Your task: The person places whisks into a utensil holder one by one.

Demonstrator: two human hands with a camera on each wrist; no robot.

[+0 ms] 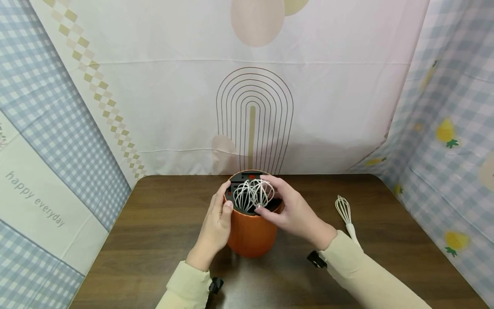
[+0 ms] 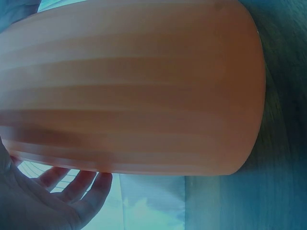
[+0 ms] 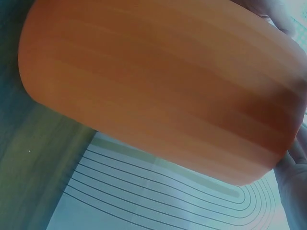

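An orange, ribbed utensil holder (image 1: 251, 236) with a dark slotted top (image 1: 241, 177) stands on the table. Two whisks with pale wire heads stick up from it side by side, handles hidden inside. My left hand (image 1: 214, 225) holds the holder's left side, thumb at the front rim; its fingers touch the side (image 2: 96, 189) in the left wrist view. Over the right rim, my right hand (image 1: 299, 210) pinches the right whisk (image 1: 259, 205) low on its wires, between thumb and fingers. The left whisk (image 1: 242, 195) overlaps it in the head view.
A smaller whisk (image 1: 350, 227) with a white handle lies on the wooden table (image 1: 162, 231) to the right, partly behind my right sleeve. A printed white cloth (image 1: 170, 107) hangs behind the table, with checked cloth on both sides.
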